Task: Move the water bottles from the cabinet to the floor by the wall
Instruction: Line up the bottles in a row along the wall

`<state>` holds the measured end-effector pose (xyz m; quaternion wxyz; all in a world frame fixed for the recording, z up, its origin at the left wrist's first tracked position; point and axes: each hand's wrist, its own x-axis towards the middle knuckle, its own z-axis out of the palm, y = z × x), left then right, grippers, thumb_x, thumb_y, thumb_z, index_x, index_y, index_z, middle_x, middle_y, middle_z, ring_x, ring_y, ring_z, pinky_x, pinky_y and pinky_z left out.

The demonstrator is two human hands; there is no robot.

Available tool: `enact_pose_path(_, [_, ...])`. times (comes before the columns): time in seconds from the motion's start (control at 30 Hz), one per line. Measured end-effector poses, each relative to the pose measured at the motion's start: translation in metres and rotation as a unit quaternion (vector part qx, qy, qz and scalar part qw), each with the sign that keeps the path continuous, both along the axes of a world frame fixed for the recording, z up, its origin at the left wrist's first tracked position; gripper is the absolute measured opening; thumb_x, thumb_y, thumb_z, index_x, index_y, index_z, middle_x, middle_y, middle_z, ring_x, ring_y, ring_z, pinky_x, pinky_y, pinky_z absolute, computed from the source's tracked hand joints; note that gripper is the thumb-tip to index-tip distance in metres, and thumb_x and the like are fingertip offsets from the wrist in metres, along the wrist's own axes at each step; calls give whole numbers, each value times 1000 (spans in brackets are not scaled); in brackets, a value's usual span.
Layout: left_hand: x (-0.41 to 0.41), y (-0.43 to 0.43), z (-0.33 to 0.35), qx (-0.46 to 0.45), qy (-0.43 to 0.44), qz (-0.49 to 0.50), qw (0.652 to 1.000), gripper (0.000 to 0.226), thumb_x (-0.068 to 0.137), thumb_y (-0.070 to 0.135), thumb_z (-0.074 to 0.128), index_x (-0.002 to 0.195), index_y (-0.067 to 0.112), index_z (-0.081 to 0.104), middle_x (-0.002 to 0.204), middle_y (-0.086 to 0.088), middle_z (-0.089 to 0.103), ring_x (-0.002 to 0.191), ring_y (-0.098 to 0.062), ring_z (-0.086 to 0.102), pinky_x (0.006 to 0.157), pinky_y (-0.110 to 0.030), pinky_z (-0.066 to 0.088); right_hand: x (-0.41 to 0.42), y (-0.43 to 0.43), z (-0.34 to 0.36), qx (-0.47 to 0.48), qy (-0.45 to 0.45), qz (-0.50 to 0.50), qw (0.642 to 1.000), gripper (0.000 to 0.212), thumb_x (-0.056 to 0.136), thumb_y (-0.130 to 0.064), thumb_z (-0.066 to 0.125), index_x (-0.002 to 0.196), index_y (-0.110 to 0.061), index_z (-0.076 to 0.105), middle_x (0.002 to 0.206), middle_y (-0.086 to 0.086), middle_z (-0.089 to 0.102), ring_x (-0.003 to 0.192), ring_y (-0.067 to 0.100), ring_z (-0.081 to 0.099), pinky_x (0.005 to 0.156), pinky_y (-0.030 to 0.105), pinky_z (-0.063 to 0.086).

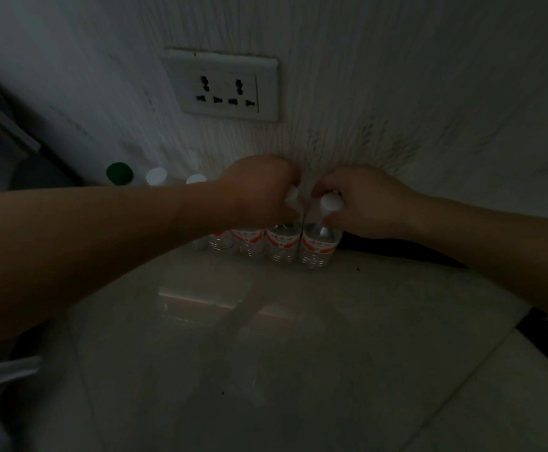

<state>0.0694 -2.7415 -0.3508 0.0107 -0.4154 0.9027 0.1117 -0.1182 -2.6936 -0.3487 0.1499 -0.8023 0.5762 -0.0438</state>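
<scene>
A row of clear water bottles with red-and-white labels stands on the pale tiled floor against the white wall. My left hand [259,190] grips the white cap of one bottle [282,244]. Right beside it, my right hand [360,203] grips the white cap of the rightmost bottle [320,247]. Both bottles are upright and touch each other. More bottles [250,243] stand to the left, partly hidden behind my left forearm; two white caps [157,176] and a green cap [119,172] show above the arm.
A double wall socket [223,88] sits above the bottles. A dark object [38,177] stands in the left corner. A dark mat edge [546,340] lies at the right. Glossy floor tiles [266,353] spread in front of the row.
</scene>
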Motion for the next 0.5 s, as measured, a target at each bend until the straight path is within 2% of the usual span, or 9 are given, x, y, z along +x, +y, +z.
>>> enact_pose_path(0.13, [3,0,3,-13,-4,12,1000,67,77,52,72,132,18,54,124,-7,62,113,-25,58,93,-38,48,-3,0,1,2,-2,1,1000,47,78,-25,73,122,-16,62,120,4,62,106,18,57,77,18,33])
enact_pose_path(0.37, [8,9,8,-28,18,13,999,67,77,55,71,131,18,54,125,-5,60,112,-23,58,92,-37,48,-1,1,3,11,1,7,1000,51,74,-32,76,122,-20,62,113,1,62,102,17,58,75,20,35])
enact_pose_path(0.5, [14,13,11,-40,27,11,999,65,77,55,70,130,21,54,122,-2,59,110,-21,58,84,-30,42,3,3,5,7,22,22,999,59,72,-38,76,126,-22,57,111,0,56,104,17,54,75,22,33])
